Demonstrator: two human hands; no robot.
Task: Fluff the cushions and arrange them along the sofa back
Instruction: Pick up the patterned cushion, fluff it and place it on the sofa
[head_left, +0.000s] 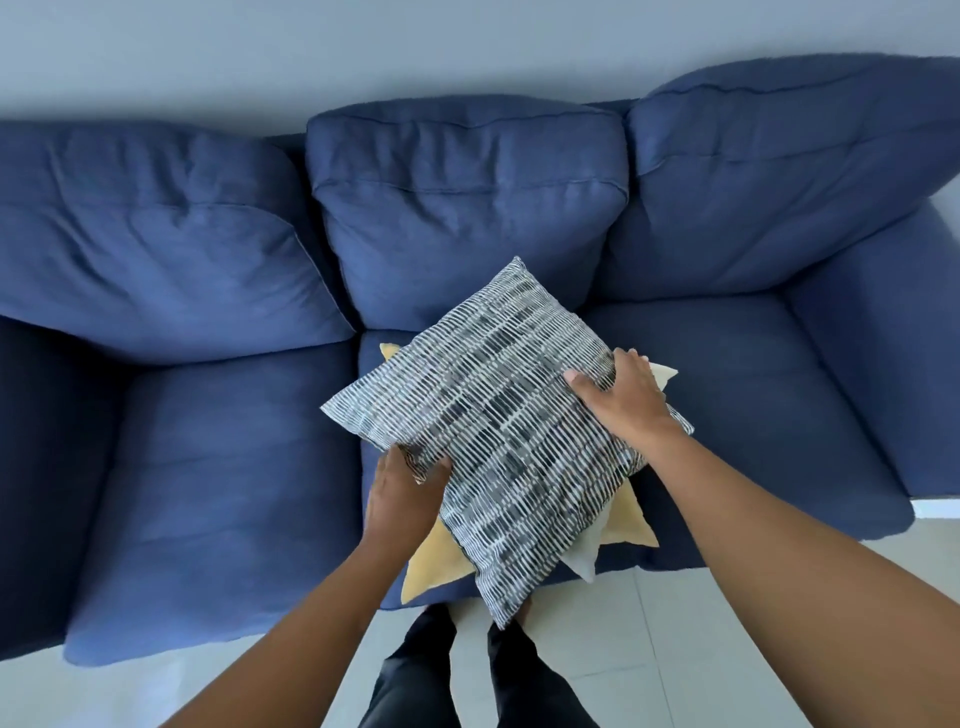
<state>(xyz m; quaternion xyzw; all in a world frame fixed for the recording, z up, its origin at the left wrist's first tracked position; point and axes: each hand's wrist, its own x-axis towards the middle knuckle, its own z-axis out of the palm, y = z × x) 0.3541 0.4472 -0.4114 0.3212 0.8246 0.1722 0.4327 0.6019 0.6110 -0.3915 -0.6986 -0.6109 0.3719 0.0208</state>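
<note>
Striped cushion (498, 415) | gripped by both hands | over yellow cushion (436, 566)

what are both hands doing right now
Left hand: closed on the patterned cushion, lower left edge.
Right hand: gripping the same cushion's right edge.

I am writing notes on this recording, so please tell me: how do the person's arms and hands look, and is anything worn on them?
Both forearms are bare up to the picture's edge: no sleeves show. The left hand and the right hand carry no gloves, and I see no rings, watch or bracelet. The fingernails look short and unpainted.
</note>
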